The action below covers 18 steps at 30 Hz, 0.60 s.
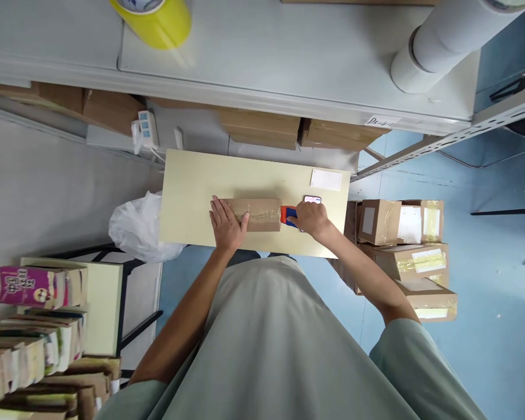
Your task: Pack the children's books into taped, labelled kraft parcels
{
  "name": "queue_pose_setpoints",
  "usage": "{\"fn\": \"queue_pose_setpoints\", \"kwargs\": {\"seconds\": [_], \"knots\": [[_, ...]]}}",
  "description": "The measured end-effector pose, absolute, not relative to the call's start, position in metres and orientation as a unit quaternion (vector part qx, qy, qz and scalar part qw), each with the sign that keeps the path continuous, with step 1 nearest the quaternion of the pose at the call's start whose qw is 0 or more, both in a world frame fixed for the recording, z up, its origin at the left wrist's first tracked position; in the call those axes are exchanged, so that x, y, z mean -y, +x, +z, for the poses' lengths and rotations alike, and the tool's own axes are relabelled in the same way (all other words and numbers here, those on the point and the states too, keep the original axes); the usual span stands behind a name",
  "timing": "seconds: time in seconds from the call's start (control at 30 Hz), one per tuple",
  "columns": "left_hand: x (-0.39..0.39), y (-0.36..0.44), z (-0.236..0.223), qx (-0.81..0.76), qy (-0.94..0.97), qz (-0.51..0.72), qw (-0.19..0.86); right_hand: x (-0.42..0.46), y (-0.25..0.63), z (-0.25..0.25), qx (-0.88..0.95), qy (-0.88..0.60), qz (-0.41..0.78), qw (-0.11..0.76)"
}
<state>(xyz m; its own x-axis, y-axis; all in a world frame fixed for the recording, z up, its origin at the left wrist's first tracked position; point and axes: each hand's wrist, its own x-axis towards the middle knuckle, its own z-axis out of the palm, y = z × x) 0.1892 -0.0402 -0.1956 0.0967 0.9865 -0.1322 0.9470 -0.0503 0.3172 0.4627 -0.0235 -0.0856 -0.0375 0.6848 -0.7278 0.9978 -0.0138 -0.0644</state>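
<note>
On the pale yellow table (192,181) lies a long, narrow cardboard box (262,214) with clear tape along its top. My left hand (228,224) rests flat on the box's left end, fingers stretched out. An orange and blue tape dispenser (289,216) touches the box's right end. My right hand (311,219) is closed around its handle, hiding most of it. Just behind that hand a phone (312,199) with a lit screen is partly covered. A white label slip (326,179) lies near the table's far right corner.
Stacked taped boxes (402,262) stand on the floor at right. Books (39,338) fill the lower left, near a white plastic bag (140,227). Above the table's far edge runs a grey shelf (262,52) with a yellow tape roll (166,23) and white rolls (446,44).
</note>
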Motion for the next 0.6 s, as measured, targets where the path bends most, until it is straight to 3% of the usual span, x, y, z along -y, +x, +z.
{"fn": "queue_pose_setpoints", "kwargs": {"seconds": [0.6], "knots": [[0.044, 0.191, -0.193, -0.655, 0.733, 0.085, 0.164, 0.059, 0.425, -0.07, -0.632, 0.703, -0.223, 0.237]]}}
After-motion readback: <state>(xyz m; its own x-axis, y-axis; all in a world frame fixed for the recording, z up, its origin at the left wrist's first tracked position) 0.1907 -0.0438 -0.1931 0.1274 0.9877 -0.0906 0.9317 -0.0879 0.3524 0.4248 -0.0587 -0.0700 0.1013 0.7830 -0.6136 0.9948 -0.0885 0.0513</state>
